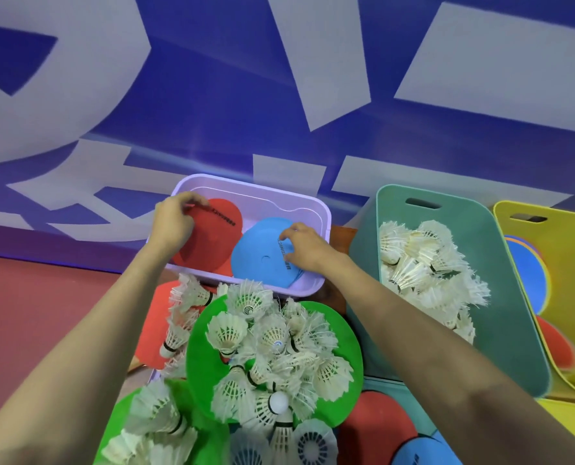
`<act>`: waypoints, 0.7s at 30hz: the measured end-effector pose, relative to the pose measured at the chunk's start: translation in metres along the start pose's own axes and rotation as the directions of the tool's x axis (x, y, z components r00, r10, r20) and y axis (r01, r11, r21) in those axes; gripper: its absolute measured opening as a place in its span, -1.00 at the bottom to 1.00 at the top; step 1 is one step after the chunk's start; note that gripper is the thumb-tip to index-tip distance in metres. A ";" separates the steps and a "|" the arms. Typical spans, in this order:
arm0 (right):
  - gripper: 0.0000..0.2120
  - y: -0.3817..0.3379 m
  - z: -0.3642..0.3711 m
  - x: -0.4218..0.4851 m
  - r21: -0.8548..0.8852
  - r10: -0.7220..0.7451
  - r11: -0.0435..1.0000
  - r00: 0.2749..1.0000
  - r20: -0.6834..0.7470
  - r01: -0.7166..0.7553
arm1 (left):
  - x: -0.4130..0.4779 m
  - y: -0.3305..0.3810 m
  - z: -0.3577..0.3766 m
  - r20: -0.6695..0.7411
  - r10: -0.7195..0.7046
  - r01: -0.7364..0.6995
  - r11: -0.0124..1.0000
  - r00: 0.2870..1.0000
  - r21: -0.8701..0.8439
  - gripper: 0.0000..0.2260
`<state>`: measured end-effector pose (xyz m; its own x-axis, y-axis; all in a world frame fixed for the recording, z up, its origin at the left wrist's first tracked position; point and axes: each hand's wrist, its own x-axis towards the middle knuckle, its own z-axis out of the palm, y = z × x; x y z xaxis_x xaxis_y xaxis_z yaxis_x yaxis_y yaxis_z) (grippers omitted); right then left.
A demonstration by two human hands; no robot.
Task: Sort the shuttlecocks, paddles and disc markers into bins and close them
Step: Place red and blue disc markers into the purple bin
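Blue wall (pixel 212 95) behind three bins (pixel 326 214) (pixel 501 297) (pixel 571 226); hands (pixel 173 218) (pixel 301 246) pinch two discs (pixel 212 245) (pixel 256 256).

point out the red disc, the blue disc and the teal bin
red disc (pixel 212 243): head view, middle of its flat face
blue disc (pixel 256 260): head view, left half of its face
teal bin (pixel 507 330): head view, bare inner wall on its right side

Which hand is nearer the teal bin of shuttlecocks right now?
Right. The right hand holds the blue disc just left of the teal bin; the left hand is farther left, on the red disc.
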<state>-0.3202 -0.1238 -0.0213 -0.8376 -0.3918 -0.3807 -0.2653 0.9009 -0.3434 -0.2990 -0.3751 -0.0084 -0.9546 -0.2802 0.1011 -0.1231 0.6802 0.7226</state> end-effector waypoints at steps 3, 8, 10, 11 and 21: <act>-0.51 0.003 0.000 -0.010 -0.010 -0.010 1.000 1.000 -0.022 0.010 | -0.001 0.001 -0.001 -0.032 -0.068 0.068 0.997 0.997 -0.028 -0.53; -0.51 -0.002 -0.007 -0.026 -0.046 -0.043 0.998 0.997 -0.062 0.040 | 0.006 -0.022 0.015 0.348 0.025 -0.170 0.903 0.937 0.393 -0.61; -0.52 -0.004 -0.009 -0.033 -0.052 -0.047 0.998 0.997 -0.062 0.044 | 0.002 -0.027 0.019 0.397 -0.089 -0.114 0.881 0.914 0.460 -0.60; -0.52 -0.005 -0.011 -0.037 -0.050 -0.053 0.997 0.996 -0.067 0.050 | -0.004 -0.024 0.020 0.378 -0.127 -0.069 0.883 0.917 0.464 -0.60; -0.58 0.003 -0.032 -0.116 0.025 -0.161 0.983 0.920 -0.357 0.182 | -0.079 0.082 0.039 0.213 0.154 -0.197 0.960 0.965 0.197 -0.70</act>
<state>-0.2392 -0.0692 0.0497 -0.8986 -0.4386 0.0119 -0.4009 0.8099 -0.4282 -0.2439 -0.2701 0.0162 -0.9978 -0.0206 0.0631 0.0167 0.8421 0.5391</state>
